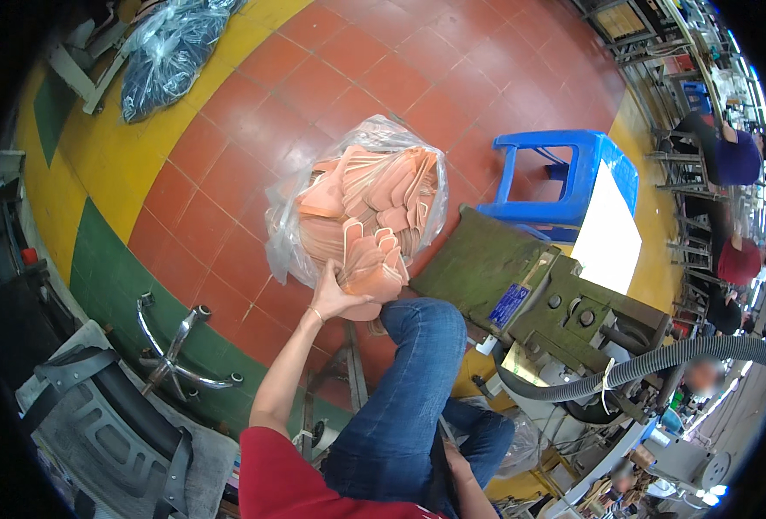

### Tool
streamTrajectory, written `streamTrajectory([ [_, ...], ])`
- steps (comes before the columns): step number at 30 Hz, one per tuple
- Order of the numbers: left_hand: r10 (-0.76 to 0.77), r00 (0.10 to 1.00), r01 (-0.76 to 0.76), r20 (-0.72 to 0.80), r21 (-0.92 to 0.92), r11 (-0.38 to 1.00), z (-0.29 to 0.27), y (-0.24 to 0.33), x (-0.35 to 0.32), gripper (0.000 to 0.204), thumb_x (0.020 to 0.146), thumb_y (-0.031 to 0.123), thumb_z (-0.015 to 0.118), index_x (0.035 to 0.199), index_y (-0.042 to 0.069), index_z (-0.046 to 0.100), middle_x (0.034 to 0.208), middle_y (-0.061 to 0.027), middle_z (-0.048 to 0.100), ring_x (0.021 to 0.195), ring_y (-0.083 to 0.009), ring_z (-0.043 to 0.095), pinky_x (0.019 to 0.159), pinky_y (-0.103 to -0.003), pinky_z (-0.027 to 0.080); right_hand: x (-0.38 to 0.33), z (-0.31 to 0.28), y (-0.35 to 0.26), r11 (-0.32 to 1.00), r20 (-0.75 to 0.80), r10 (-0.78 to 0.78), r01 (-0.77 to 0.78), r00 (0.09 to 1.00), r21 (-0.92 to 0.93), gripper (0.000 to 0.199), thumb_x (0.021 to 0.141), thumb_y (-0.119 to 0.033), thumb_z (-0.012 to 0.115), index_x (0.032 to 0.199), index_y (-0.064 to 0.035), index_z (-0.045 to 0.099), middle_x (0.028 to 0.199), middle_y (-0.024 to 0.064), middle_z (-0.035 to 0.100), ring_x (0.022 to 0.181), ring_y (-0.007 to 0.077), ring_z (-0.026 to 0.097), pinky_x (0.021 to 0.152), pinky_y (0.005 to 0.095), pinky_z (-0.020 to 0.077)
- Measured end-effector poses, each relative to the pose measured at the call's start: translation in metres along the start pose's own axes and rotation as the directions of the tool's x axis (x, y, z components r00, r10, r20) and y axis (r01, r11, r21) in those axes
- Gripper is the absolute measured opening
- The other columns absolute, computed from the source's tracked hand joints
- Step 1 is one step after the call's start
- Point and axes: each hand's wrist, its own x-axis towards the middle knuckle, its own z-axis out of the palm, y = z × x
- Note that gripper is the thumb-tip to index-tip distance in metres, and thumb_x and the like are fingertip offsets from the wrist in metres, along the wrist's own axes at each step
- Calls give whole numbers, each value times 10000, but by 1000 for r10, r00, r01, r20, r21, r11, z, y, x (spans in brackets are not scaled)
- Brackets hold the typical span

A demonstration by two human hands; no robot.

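i wore a red short-sleeved top, its sleeve ending well above my left hand (335, 294), so the whole forearm up to it was bare. a thin bracelet circled the wrist just below that hand. my legs were in blue denim jeans, creased at the knee, close beside the hand.

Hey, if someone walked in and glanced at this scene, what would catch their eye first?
Probably the clear plastic bag stuffed with salmon-pink cut pieces, sitting on the red tiled floor at centre, with the left hand grasping a bundle at its lower edge. Next, the bright blue plastic stool to its right, beside a green machine.
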Motion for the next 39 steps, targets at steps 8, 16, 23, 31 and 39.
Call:
streamTrajectory([
  [8, -200, 903, 400, 380, -576, 713, -59, -32, 41, 768, 694, 224, 813, 1276, -44, 390, 1158, -136, 538, 1048, -185, 558, 891, -321, 491, -13, -42, -65, 900, 47, 261, -225, 964, -375, 273, 837, -188, 458, 1030, -41, 582, 1008, 178, 629, 974, 309, 625, 814, 404, 484],
  [16, -185, 882, 428, 433, -575, 697, -67, -54, 49, 815, 728, 278, 762, 1339, -56, 338, 1203, -136, 536, 1069, -199, 558, 918, -330, 483, -18, -214, -220, 968, -488, -144, 226, 861, 112, 269, 791, -89, 650, 1054, -37, 632, 1063, 119, 634, 980, 269, 605, 822, 356, 468],
  [23, -223, 831, 534, 509, -618, 577, -68, -75, 58, 803, 741, 277, 747, 1365, -17, 337, 1274, -118, 496, 1128, -203, 526, 947, -342, 470, 299, -246, -304, 778, -320, 83, 139, 944, 613, 735, 807, -495, 641, 1262, 57, 474, 1223, 198, 554, 1046, 238, 580, 909, 318, 451],
  [31, -242, 832, 545, 500, -649, 531, -71, -81, 61, 812, 729, 315, 756, 1369, 13, 357, 1279, -109, 504, 1165, -228, 507, 1000, -375, 439, 385, -161, -245, 622, 144, -26, -97, 989, 777, 1033, 745, -803, 428, 1468, -94, 223, 1534, 122, 157, 1407, 245, 168, 1126, 379, 201],
  [39, -272, 796, 599, 541, -633, 491, -78, -77, 54, 781, 730, 309, 751, 1347, 16, 371, 1247, -119, 526, 1136, -251, 532, 984, -405, 460, 372, -165, -243, 771, 284, -14, -170, 959, 613, 1057, 633, -796, 569, 1364, -47, 421, 1434, 185, 358, 1332, 311, 336, 1088, 382, 293],
])
